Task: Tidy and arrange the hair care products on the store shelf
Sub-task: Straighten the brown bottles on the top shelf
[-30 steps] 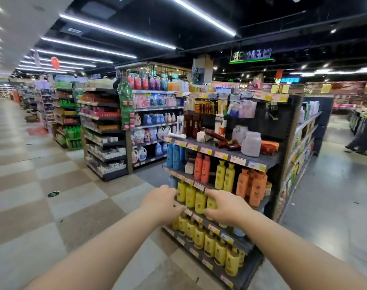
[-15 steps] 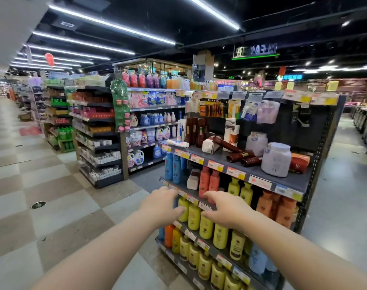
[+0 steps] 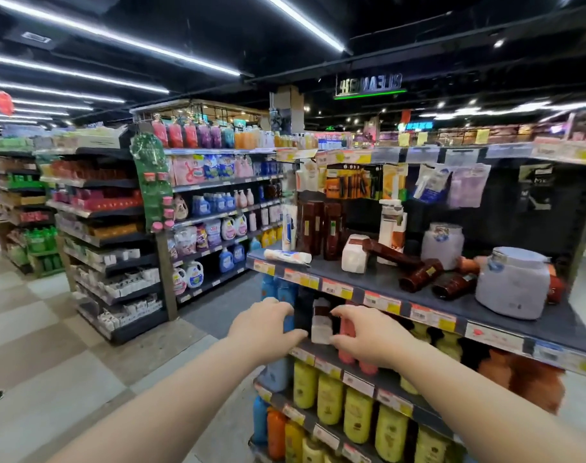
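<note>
- Dark grey metal made up the shelf unit (image 3: 378, 279), each tier edged with orange-and-yellow price tags.
- On its top tier, two pale lavender tubs stood upright, the nearer tub (image 3: 513, 284) at the right and the farther tub (image 3: 442, 241) behind it.
- Three dark brown bottles (image 3: 421, 274) lay toppled on their sides between the tubs, while taller brown bottles (image 3: 318, 225) stood upright at the back left.
- Yellow bottles (image 3: 330, 401) stood in rows on the lower tiers, with orange ones (image 3: 525, 375) blurred at the right of the second tier.
- A white tube (image 3: 286, 256) lay flat at the top tier's left edge, and a white squat bottle (image 3: 353, 253) stood just beside the fallen brown ones.
- The left hand (image 3: 264, 329) reached to the second tier with fingers curled against a blue bottle (image 3: 287, 324); whether it truly gripped could not be told.
- The right hand (image 3: 368, 335) had its fingers spread loosely near a small white bottle with a brown cap (image 3: 321, 324) and a red bottle (image 3: 346, 329), not closed on either.
</note>
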